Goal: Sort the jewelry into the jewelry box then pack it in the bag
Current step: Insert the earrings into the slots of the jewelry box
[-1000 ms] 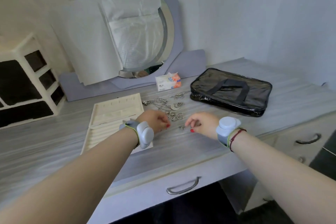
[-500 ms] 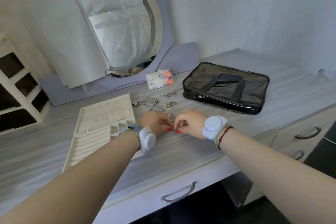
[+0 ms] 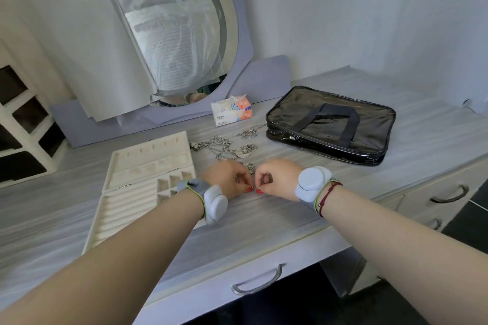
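A cream jewelry box (image 3: 148, 166) lies open on the left of the tabletop, its ring rolls and small compartments bare. Silver chains and pendants (image 3: 224, 148) are strewn behind my hands, with a few rings (image 3: 250, 166) just beyond my fingers. The black see-through bag (image 3: 330, 124) lies flat and zipped at the right. My left hand (image 3: 227, 178) and my right hand (image 3: 277, 178) meet at the table's middle, thumb and fingertips pinched together over one small piece of jewelry that my fingers mostly hide.
A tissue pack (image 3: 231, 113) stands behind the jewelry. A covered round mirror (image 3: 179, 42) leans on the back wall. A white cubby shelf (image 3: 23, 126) is at the far left. Drawer handles (image 3: 257, 285) line the front edge below the tabletop.
My two hands have closed in on each other from apart until their fingertips almost touch over the small piece. The view has shifted right and closer.
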Available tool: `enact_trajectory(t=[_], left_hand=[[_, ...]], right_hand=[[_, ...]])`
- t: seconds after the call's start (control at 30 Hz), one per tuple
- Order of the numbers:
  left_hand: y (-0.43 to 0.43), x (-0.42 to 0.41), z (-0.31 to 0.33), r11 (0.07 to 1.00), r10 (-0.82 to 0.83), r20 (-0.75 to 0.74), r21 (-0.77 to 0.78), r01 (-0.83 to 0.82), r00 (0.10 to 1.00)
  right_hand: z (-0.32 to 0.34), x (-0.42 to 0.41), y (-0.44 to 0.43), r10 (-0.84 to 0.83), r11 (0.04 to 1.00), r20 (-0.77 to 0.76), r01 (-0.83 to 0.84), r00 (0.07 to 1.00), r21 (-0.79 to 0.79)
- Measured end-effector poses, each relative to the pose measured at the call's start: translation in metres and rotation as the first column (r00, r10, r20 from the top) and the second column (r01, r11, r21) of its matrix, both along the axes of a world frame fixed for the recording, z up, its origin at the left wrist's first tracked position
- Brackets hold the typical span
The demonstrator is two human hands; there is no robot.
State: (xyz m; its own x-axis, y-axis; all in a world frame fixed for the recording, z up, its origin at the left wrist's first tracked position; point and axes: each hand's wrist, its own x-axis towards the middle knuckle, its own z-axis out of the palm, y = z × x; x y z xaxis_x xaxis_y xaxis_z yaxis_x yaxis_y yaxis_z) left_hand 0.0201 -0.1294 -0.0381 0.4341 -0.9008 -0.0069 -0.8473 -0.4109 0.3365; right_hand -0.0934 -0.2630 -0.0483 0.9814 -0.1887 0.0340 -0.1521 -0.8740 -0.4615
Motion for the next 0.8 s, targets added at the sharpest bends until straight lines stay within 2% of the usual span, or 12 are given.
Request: enact_trajectory(t=[0.4,0.6,0.8], left_hand=[[0.002,-0.005,-0.002,0.996,-0.077,-0.04,-0.045,0.075,0.996],[0.005,-0.006,-0.006,0.997,-0.035,-0.034,-0.066,0.032,0.999],[0.006,-0.003,0.0,1.0,-0.004,-0.043,-0.004,0.004,0.999]], right_hand=[[-0.003,-0.005,-0.01,-0.069,0.997,-0.094,0.072,0.993,0.038],[0.0,-0.012,-0.013,-0.095,0.991,-0.105,0.104,0.99,0.086],[0.005,-0.016,-0.014,-0.098,0.985,-0.101,0.111,0.99,0.133]])
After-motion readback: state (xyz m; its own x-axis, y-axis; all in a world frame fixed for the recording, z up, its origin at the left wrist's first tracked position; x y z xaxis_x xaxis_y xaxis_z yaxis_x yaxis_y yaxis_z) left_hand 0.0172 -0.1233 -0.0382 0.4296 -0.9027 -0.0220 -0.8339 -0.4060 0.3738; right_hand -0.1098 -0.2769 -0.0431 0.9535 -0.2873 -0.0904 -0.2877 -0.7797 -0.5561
